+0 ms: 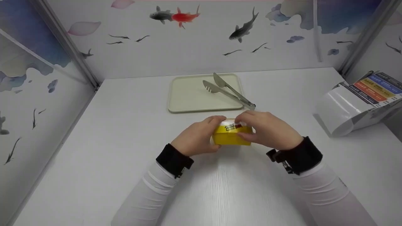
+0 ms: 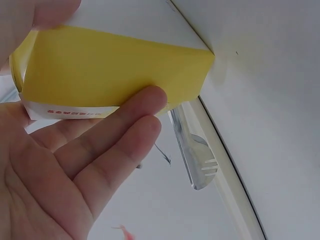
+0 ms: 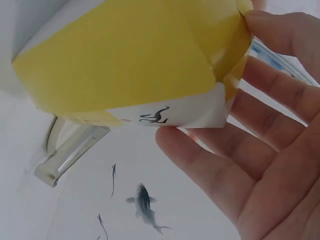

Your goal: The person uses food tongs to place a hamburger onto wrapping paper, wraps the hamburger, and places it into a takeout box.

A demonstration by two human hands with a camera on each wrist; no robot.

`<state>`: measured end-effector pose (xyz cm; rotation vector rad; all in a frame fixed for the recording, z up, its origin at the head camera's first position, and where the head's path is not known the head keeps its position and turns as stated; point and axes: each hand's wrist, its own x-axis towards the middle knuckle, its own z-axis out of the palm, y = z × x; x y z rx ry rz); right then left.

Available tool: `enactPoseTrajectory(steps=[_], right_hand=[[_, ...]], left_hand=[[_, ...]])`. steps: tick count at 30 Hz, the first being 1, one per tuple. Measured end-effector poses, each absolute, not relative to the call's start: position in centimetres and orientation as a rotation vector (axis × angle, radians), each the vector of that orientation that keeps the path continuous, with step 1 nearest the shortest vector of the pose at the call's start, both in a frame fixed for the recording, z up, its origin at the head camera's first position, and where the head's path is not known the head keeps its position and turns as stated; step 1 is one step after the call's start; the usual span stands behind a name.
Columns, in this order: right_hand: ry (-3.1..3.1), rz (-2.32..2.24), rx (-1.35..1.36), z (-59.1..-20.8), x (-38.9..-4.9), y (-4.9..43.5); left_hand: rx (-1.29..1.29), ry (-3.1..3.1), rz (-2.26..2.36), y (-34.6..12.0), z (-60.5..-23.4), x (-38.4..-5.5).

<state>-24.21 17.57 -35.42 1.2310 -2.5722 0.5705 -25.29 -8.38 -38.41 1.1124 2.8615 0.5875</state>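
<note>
Both hands hold a small yellow and white paper food box [image 1: 231, 138] above the white table, near its middle. My left hand [image 1: 198, 135] grips its left side, with the thumb on one face and fingers along another in the left wrist view, where a yellow panel of the box [image 2: 110, 65] faces the camera. At the right side, my right hand [image 1: 270, 129] holds the box between thumb and fingers. Small dark print and a white band show on the box [image 3: 165, 112] in the right wrist view. The inside of the box is hidden.
Beyond the box lies a cream tray [image 1: 188, 95], with metal tongs [image 1: 230, 95] resting across its right part and their joined end past the rim. A white carton with coloured label stripes [image 1: 351, 110] lies at the table's right. Printed wall panels [image 1: 201, 50] enclose the table.
</note>
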Motion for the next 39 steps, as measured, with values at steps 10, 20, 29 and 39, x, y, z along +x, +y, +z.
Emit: enactPoseTrajectory(steps=[10, 20, 29, 39], right_hand=[[-2.380, 0.318, 1.217, -36.4, -24.3, 17.1], [-2.395, 0.343, 1.162, -36.5, -24.2, 16.9], [-2.337, 0.254, 1.103, -36.9, -24.1, 16.3], [-2.423, 0.316, 1.057, -36.7, -23.8, 16.1]], left_hand=[[1.138, 2.884, 0.602, -8.6, -38.6, -25.3], [1.133, 2.892, 0.616, -8.5, -38.6, -25.2], [1.111, 2.897, 0.629, -8.3, -38.7, -25.1], [1.094, 2.912, 0.597, -8.1, -38.7, -25.1]])
